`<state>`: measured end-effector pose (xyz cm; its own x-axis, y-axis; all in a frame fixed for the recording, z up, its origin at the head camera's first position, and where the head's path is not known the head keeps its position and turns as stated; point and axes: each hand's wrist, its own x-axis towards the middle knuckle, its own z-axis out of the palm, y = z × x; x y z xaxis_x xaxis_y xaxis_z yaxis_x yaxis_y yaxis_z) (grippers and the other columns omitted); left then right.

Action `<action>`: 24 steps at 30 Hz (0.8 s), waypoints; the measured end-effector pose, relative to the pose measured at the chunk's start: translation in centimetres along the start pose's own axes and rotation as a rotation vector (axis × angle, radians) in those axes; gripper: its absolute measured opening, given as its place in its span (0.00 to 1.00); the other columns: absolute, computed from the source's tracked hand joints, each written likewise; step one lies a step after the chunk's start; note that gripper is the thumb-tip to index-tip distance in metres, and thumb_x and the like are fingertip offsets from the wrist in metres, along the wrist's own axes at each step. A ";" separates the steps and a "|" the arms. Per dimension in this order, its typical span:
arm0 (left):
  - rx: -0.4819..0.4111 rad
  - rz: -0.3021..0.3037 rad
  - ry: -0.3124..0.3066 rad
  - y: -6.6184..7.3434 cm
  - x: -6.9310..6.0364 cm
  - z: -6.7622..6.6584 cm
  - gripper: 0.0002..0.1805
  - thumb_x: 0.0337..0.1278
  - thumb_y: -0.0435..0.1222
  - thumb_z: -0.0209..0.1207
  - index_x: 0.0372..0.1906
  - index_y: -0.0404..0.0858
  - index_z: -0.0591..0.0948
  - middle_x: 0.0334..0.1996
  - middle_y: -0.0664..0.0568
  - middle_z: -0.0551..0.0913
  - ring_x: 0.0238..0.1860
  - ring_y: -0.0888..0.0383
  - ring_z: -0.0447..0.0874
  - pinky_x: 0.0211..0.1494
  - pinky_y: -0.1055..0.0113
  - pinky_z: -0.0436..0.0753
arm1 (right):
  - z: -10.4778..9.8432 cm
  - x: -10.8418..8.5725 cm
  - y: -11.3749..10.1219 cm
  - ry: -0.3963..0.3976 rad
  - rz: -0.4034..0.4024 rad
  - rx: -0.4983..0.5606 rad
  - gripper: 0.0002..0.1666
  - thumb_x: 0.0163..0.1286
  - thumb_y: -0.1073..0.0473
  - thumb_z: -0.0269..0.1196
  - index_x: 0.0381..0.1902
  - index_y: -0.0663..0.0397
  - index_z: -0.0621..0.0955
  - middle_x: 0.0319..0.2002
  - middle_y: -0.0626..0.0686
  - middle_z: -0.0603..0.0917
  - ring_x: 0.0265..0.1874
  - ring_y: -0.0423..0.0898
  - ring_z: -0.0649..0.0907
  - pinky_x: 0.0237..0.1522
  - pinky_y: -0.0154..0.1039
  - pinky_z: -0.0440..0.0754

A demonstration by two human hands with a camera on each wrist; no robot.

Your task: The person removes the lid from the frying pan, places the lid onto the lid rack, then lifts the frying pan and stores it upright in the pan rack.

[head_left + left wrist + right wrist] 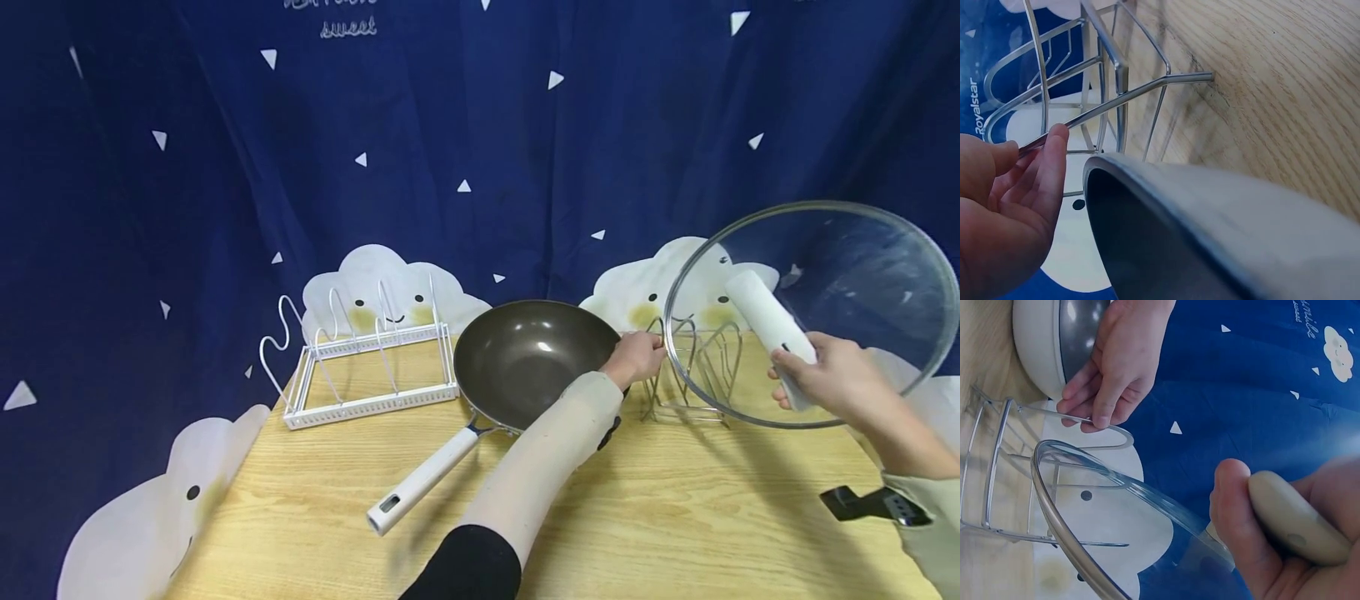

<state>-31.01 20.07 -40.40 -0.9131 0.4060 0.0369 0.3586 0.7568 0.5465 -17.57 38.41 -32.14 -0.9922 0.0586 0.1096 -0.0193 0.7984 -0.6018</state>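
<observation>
In the head view my right hand (843,379) grips the white handle of a large round glass lid (862,283), which is raised and tilted at the right. My left hand (636,358) reaches across the wok and pinches a bar of a small silver wire rack (693,408). The left wrist view shows that thumb and fingers on the rack's wire (1110,106). Just left of the rack sits a dark-lined wok (536,350), its white handle pointing toward me. The lid's metal rim is close to the rack in the right wrist view, where the lid handle (1291,519) fills my palm.
A white rack (375,404) with several upright wire dividers stands left of the wok. All of these are on a wooden table (675,517). Behind hangs a dark blue curtain (450,125) with clouds and white triangles. My left forearm passes over the wok's right side.
</observation>
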 end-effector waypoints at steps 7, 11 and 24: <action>0.113 0.017 0.006 0.2 0.2 0.1 0.12 0.69 0.46 0.50 0.32 0.50 0.82 0.23 0.62 0.77 0.25 0.63 0.72 0.28 0.73 0.69 | 0.8 0.1 0.1 0.032 -0.012 -0.008 0.25 0.74 0.53 0.51 0.46 0.77 0.68 0.25 0.56 0.83 0.15 0.45 0.82 0.20 0.34 0.76; 0.155 0.020 0.010 0.2 0.2 0.0 0.11 0.69 0.46 0.50 0.35 0.53 0.82 0.33 0.64 0.80 0.33 0.63 0.75 0.34 0.72 0.71 | 1.0 0.3 0.0 0.024 -0.010 -0.023 0.25 0.73 0.52 0.51 0.45 0.76 0.68 0.24 0.54 0.83 0.15 0.46 0.81 0.20 0.35 0.75; 0.161 -0.018 0.011 0.4 0.3 0.3 0.12 0.69 0.49 0.49 0.36 0.55 0.83 0.35 0.63 0.80 0.34 0.62 0.76 0.35 0.71 0.73 | 1.6 1.0 -0.2 -0.039 0.011 -0.075 0.26 0.73 0.51 0.51 0.45 0.76 0.69 0.24 0.54 0.82 0.18 0.46 0.81 0.23 0.38 0.73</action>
<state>-31.04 20.62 -40.37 -0.9214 0.3868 0.0382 0.3680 0.8365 0.4060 -18.72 37.36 -33.23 -0.9964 0.0456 0.0716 -0.0005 0.8407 -0.5414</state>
